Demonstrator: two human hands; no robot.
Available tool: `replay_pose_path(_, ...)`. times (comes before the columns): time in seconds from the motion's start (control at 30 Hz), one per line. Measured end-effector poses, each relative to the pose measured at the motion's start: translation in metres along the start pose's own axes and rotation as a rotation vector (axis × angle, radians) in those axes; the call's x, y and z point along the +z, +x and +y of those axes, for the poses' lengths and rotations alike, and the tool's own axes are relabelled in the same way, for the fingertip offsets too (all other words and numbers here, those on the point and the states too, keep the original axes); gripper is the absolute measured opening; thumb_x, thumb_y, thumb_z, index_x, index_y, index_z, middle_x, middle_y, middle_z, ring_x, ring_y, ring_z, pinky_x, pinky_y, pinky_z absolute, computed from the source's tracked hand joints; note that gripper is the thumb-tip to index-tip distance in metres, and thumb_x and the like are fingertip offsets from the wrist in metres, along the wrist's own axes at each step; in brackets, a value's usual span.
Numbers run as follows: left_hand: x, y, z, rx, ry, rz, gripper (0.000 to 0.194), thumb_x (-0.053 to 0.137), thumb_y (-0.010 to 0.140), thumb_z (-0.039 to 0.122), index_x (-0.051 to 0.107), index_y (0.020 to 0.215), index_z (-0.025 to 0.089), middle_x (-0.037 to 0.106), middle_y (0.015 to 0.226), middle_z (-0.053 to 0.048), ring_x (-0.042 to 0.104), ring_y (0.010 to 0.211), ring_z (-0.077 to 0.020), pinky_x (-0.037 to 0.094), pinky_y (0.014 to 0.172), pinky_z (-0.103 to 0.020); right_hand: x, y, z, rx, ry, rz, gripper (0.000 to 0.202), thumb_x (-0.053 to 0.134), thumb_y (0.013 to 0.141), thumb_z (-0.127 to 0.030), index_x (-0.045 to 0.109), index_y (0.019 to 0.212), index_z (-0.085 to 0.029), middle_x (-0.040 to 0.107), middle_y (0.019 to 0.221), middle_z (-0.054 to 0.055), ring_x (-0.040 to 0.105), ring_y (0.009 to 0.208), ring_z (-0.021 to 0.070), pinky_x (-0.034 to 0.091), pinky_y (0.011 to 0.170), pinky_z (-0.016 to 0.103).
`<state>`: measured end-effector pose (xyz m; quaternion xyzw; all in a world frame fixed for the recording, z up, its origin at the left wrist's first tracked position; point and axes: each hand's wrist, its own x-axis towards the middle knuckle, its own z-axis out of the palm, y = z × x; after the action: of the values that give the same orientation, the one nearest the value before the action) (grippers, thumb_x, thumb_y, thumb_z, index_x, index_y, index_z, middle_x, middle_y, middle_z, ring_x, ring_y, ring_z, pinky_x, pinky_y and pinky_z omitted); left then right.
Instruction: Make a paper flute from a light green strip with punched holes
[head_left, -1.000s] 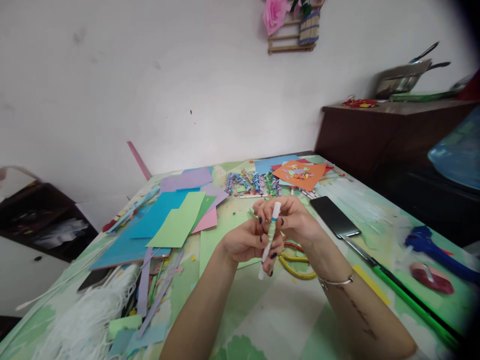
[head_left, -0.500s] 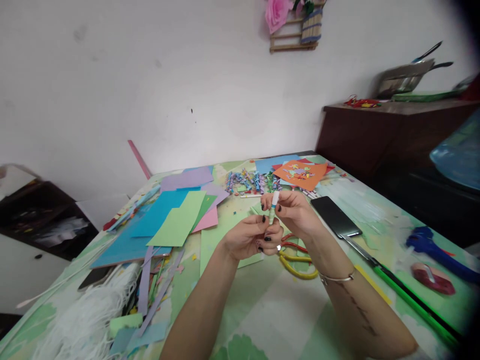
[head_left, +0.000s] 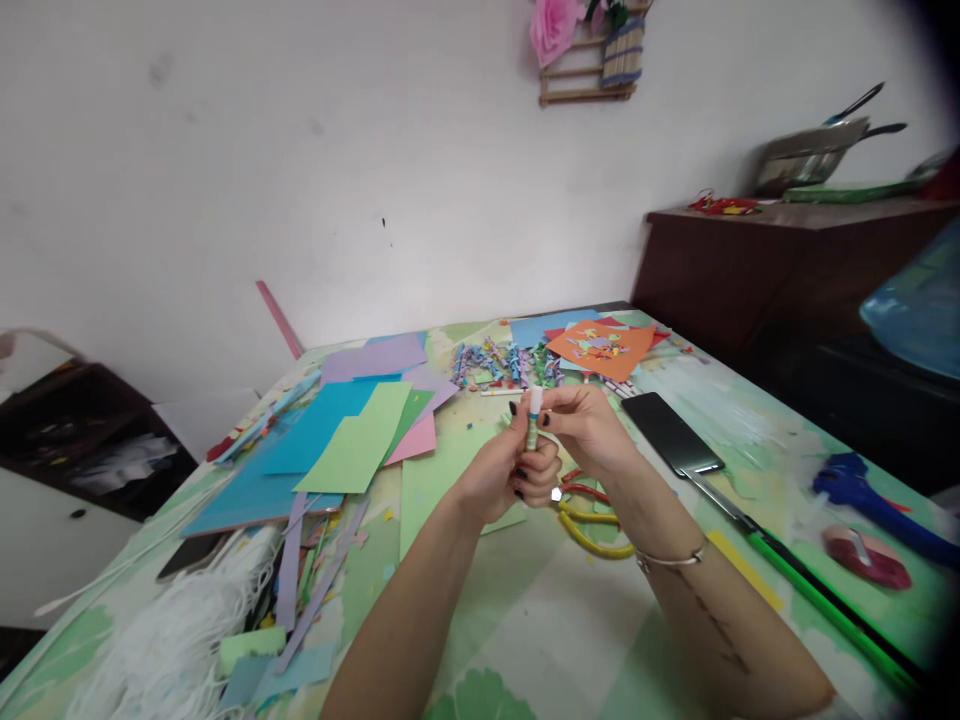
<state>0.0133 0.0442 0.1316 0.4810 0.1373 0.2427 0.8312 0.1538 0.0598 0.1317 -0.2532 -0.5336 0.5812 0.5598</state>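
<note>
My left hand [head_left: 517, 465] is closed around a small white-capped tube [head_left: 532, 432], held upright near the middle of the table. Thumb and fingers of my right hand [head_left: 581, 420] pinch it near the cap from the right. Beneath my hands lies a light green sheet [head_left: 431, 475]. Scissors with yellow handles [head_left: 592, 540] and a red-handled pair [head_left: 589, 487] rest beside my right wrist. Beyond the hands, small curled colored paper pieces [head_left: 495, 362] stand in a cluster.
Colored paper sheets [head_left: 356, 440] spread at left, above white string [head_left: 180, 625] and paper strips. At right are a black phone [head_left: 671, 432], a green cutter [head_left: 817, 590], a blue tool [head_left: 877, 505] and a pink item [head_left: 866, 558]. Orange paper [head_left: 626, 345] with scraps lies behind.
The tube has shifted slightly left and stands straighter. My left thumb has moved up toward the cap, and the left fingers have curled closer around the tube.
</note>
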Motion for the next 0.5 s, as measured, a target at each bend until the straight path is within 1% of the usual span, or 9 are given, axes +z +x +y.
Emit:
replay_pose_path(0.1, -0.001, 0.001, -0.001, 0.008, 0.020, 0.031, 0.059, 0.023, 0.083, 0.071, 0.023, 0.054, 0.020, 0.015, 0.049, 0.008, 0.010, 0.041, -0.0056, 0.010, 0.042, -0.022, 0.000, 0.001, 0.000, -0.054, -0.082, 0.039, 0.009, 0.077, 0.061, -0.022, 0.075, 0.069, -0.020, 0.069, 0.070, 0.002, 0.056, 0.064, 0.0141, 0.044, 0.072, 0.031)
replay_pose_path(0.2, -0.003, 0.002, 0.000, 0.004, 0.042, 0.052, 0.057, 0.026, 0.085, 0.068, 0.023, 0.054, 0.020, 0.015, 0.050, 0.008, 0.011, 0.042, -0.0058, 0.011, 0.042, -0.022, 0.001, 0.001, -0.001, -0.084, -0.113, 0.044, 0.007, 0.075, 0.062, -0.019, 0.075, 0.069, -0.020, 0.069, 0.069, 0.001, 0.056, 0.066, 0.0131, 0.043, 0.074, 0.030)
replay_pose_path(0.3, -0.006, 0.004, 0.000, 0.023, 0.044, 0.100, 0.057, 0.030, 0.085, 0.067, 0.021, 0.053, 0.020, 0.014, 0.049, 0.008, 0.011, 0.041, -0.0057, 0.010, 0.041, -0.022, 0.003, -0.001, -0.002, -0.047, -0.127, 0.057, 0.007, 0.072, 0.064, -0.018, 0.075, 0.071, -0.020, 0.070, 0.070, 0.001, 0.056, 0.067, 0.0126, 0.042, 0.072, 0.028)
replay_pose_path(0.4, -0.010, 0.006, -0.002, 0.053, 0.049, 0.159, 0.059, 0.036, 0.083, 0.068, 0.020, 0.052, 0.020, 0.014, 0.048, 0.009, 0.010, 0.040, -0.0050, 0.009, 0.040, -0.021, 0.005, -0.002, -0.003, 0.001, -0.163, 0.083, 0.011, 0.071, 0.065, -0.021, 0.074, 0.075, -0.018, 0.070, 0.072, 0.002, 0.058, 0.070, 0.0146, 0.042, 0.071, 0.029)
replay_pose_path(0.5, -0.014, 0.007, -0.005, 0.070, 0.051, 0.177, 0.059, 0.038, 0.083, 0.067, 0.020, 0.052, 0.020, 0.014, 0.048, 0.008, 0.010, 0.040, -0.0047, 0.007, 0.039, -0.021, 0.007, -0.001, -0.002, 0.003, -0.194, 0.127, 0.016, 0.072, 0.062, -0.023, 0.072, 0.076, -0.017, 0.070, 0.074, 0.003, 0.058, 0.071, 0.0155, 0.043, 0.071, 0.029)
